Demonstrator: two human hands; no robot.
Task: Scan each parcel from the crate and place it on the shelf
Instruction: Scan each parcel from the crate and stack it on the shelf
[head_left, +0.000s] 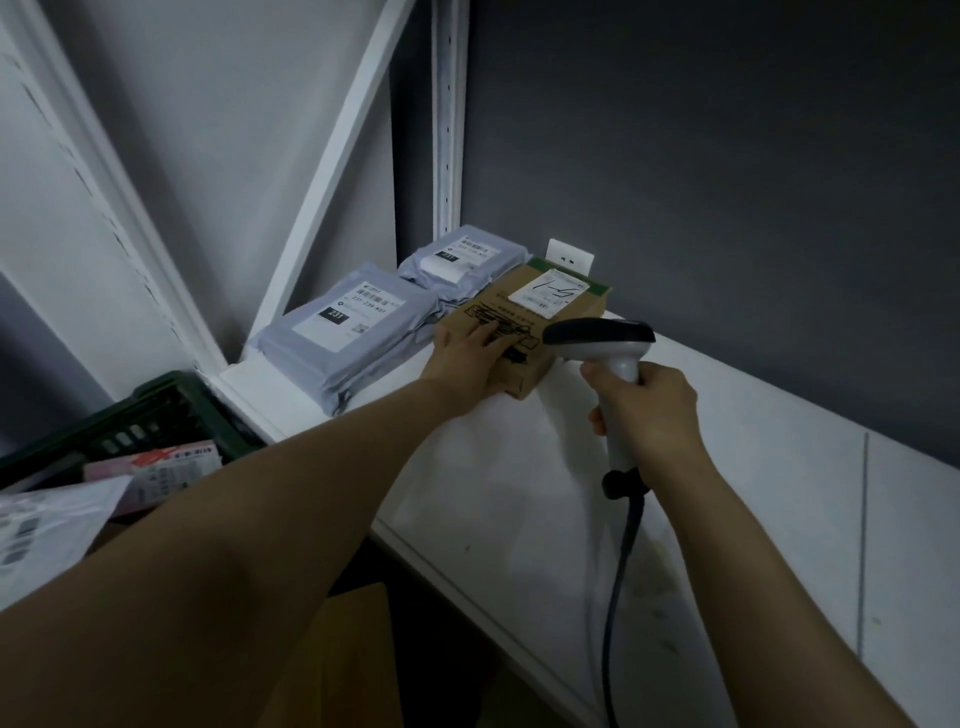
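Two hands on the job: one on the box, one on the scanner.
Left hand (470, 358) lies flat on the near end of the cardboard box (550, 306), fingers stretched out over its top, and the box sits on the white shelf (727, 467). Right hand (644, 410) is wrapped round the scanner (597, 338) handle, with the head just above the fist and right beside the box. Two grey mailer bags (348, 332) sit just left of the left hand, and the green crate (156, 410) is down past that forearm.
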